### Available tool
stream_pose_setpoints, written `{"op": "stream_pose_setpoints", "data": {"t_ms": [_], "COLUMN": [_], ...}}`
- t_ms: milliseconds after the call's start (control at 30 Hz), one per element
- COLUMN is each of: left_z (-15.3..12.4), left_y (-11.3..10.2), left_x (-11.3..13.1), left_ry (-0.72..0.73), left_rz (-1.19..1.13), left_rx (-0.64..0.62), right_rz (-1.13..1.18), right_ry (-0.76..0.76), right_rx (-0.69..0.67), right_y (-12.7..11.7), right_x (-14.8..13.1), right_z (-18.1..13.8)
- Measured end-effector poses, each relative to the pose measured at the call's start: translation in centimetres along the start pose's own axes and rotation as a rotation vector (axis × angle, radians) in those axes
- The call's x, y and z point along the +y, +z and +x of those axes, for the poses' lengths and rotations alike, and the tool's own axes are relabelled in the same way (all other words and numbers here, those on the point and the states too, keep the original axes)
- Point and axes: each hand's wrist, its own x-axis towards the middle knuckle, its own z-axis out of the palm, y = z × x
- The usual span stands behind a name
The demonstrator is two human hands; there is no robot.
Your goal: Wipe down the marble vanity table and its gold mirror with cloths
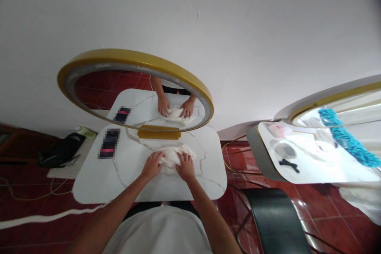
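A crumpled white cloth (174, 153) lies on the white marble-look tabletop (125, 174), just in front of a round gold-framed mirror (135, 58). My left hand (152, 164) presses on the cloth's left side with its fingers curled over it. On the right side, my right hand (185, 166) grips the same cloth. Both hands and the cloth show again in the mirror's glass.
A dark flat object (108, 143) lies at the table's back left. A black bag (61, 149) sits on a low surface to the left. On the right stand a black chair (275, 216), a second white table (309, 158) with small items, and a teal cloth (345, 137).
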Motion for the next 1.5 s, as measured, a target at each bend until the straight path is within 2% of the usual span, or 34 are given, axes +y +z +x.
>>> {"op": "stream_pose_setpoints", "data": {"t_ms": [200, 300, 400, 500, 633, 767, 933, 1133, 1367, 1500], "left_z": [-8.1, -10.2, -10.2, -9.0, -7.1, -5.2, -1.3, 6.5, 13.8, 16.4], "left_y": [2.1, 2.7, 2.7, 3.2, 5.2, 7.5, 7.9, 6.7, 7.2, 7.2], "left_x": [0.7, 1.2, 2.1, 3.3, 5.7, 8.1, 9.2, 9.8, 10.6, 11.2], "left_ry": [0.046, 0.071, 0.089, 0.143, 0.223, 0.235, 0.238, 0.201, 0.18, 0.173], "left_rz": [-0.025, -0.06, -0.089, -0.114, -0.13, -0.092, -0.003, 0.102, 0.112, 0.105], "left_rx": [-0.177, -0.261, -0.306, -0.328, -0.362, -0.353, -0.275, -0.111, -0.023, 0.007], "right_rz": [0.044, 0.046, 0.044, 0.05, 0.05, 0.045, 0.019, -0.041, -0.078, -0.079], "right_ry": [-0.13, -0.179, -0.174, -0.147, -0.087, -0.005, 0.041, 0.065, 0.143, 0.172], "right_rx": [-0.166, -0.256, -0.277, -0.265, -0.253, -0.232, -0.129, 0.011, 0.055, 0.071], "right_y": [2.8, 3.6, 3.1, 1.9, 0.0, -0.8, -1.3, -4.1, -6.9, -7.2], "right_x": [1.5, 2.6, 3.8, 5.5, 8.7, 11.8, 13.5, 13.8, 14.8, 15.1], "right_z": [-7.6, -10.0, -11.0, -11.5, -12.3, -12.6, -9.9, -3.0, 5.6, 8.2]}}
